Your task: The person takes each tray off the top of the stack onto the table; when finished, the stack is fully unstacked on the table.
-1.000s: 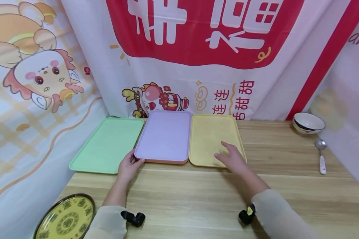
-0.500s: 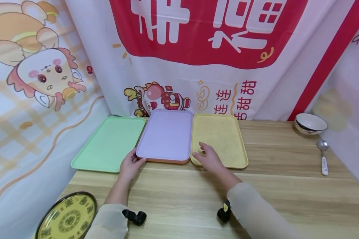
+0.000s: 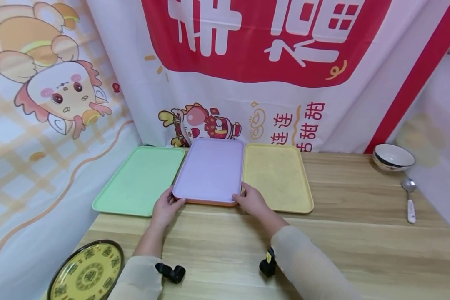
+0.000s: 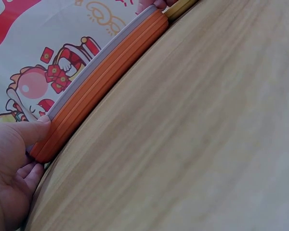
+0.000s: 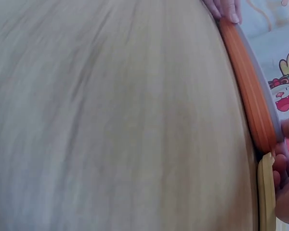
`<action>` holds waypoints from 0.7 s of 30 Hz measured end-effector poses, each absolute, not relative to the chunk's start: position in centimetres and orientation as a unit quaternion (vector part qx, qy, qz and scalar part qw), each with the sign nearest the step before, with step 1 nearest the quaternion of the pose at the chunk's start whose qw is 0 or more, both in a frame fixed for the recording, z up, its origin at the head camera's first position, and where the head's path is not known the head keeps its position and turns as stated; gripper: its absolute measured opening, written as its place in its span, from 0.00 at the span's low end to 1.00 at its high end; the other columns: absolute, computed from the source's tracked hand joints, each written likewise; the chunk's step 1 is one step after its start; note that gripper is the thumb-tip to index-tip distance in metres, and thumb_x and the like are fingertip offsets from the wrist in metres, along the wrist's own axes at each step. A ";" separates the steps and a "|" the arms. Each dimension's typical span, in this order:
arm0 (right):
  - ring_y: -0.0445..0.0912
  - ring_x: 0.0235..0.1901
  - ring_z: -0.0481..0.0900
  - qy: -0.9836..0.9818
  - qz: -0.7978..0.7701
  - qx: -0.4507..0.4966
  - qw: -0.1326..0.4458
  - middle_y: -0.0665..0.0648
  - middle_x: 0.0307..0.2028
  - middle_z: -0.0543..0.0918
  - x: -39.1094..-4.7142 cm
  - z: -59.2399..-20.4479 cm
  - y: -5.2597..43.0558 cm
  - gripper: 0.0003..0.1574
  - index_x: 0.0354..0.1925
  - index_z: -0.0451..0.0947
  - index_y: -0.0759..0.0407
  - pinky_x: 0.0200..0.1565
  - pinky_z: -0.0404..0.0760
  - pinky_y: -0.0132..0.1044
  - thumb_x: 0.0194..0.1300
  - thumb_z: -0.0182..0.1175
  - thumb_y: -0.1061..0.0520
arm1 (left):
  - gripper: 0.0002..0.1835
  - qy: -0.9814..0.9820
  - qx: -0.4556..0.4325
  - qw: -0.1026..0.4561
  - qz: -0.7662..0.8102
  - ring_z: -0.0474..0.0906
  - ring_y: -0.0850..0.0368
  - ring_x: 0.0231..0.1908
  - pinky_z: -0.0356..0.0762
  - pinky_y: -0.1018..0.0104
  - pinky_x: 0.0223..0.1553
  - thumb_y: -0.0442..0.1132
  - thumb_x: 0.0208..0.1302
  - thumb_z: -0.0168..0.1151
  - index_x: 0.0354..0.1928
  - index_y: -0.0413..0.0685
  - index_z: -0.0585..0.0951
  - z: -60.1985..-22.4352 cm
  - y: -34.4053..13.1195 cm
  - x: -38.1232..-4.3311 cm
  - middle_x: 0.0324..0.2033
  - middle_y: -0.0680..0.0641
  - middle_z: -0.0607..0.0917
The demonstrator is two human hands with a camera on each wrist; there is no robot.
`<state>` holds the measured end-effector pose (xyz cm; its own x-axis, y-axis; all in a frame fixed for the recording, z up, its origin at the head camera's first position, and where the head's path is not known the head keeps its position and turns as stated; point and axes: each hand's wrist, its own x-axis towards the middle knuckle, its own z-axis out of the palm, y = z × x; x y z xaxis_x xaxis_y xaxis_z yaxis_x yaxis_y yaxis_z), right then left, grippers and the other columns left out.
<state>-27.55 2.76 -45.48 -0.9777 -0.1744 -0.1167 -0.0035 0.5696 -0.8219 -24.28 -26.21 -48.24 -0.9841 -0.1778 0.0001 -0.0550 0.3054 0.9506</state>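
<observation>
At the stack's front-left corner, fingers of the left hand (image 3: 166, 208) were curled round the edge: thumb on the rim of the lavender rectangular plastic tray (image 3: 211, 168), the rest low by the orange plastic layers (image 4: 103, 82) under it. Right hand (image 3: 253, 201) gripped the front-right corner, thumb on the lavender rim, other fingers tucked btwn stack & the yellow rectangular plastic tray (image 3: 277, 179) just right; cdn't tell if it took in the orange too. Progress, as far as shown: grip looked done both sides, lifting or shifting prob. not begun; stack sat low on the pale wood-grain counter (image 3: 217, 246). Green rectangular plastic tray (image 3: 140, 181) lay just left. Farther out: yellow round dark-rimmed plate (image 3: 88, 273) near left; white patterned bowl (image 3: 393, 156) & metal spoon w/ white handle (image 3: 410, 200) far right; printed cloth (image 3: 341, 121) behind.
</observation>
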 end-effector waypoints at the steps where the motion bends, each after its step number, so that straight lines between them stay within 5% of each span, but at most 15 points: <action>1: 0.43 0.27 0.73 0.876 -0.470 -0.045 0.095 0.56 0.31 0.77 -27.6 -45.4 2.7 0.43 0.73 0.59 0.64 0.28 0.74 0.30 0.66 0.62 0.54 | 0.40 -0.806 0.072 0.053 -0.585 0.57 0.36 0.72 0.60 0.51 0.74 0.33 0.66 0.63 0.73 0.30 0.54 -48.2 -26.2 -24.3 0.71 0.27 0.60; 7: 0.44 0.29 0.74 0.861 -0.499 -0.005 0.096 0.59 0.36 0.79 -28.1 -45.6 2.3 0.41 0.70 0.62 0.66 0.30 0.76 0.30 0.61 0.60 0.60 | 0.40 -0.807 0.073 0.053 -0.584 0.57 0.35 0.72 0.61 0.51 0.74 0.33 0.66 0.63 0.74 0.31 0.54 -48.0 -26.1 -24.2 0.71 0.27 0.60; 15: 0.43 0.25 0.70 0.859 -0.508 -0.001 0.072 0.54 0.28 0.73 -28.0 -45.7 2.1 0.38 0.69 0.65 0.66 0.26 0.72 0.29 0.59 0.57 0.63 | 0.40 -0.805 0.075 0.053 -0.586 0.58 0.35 0.72 0.61 0.50 0.74 0.33 0.66 0.63 0.73 0.30 0.54 -47.9 -26.1 -24.1 0.70 0.27 0.60; 21: 0.44 0.32 0.76 0.837 -0.545 0.013 0.053 0.60 0.38 0.80 -27.7 -45.2 1.6 0.38 0.69 0.65 0.65 0.30 0.76 0.29 0.60 0.54 0.63 | 0.40 -0.806 0.078 0.049 -0.585 0.57 0.34 0.72 0.60 0.50 0.74 0.35 0.67 0.62 0.74 0.31 0.53 -47.7 -26.0 -23.9 0.71 0.27 0.60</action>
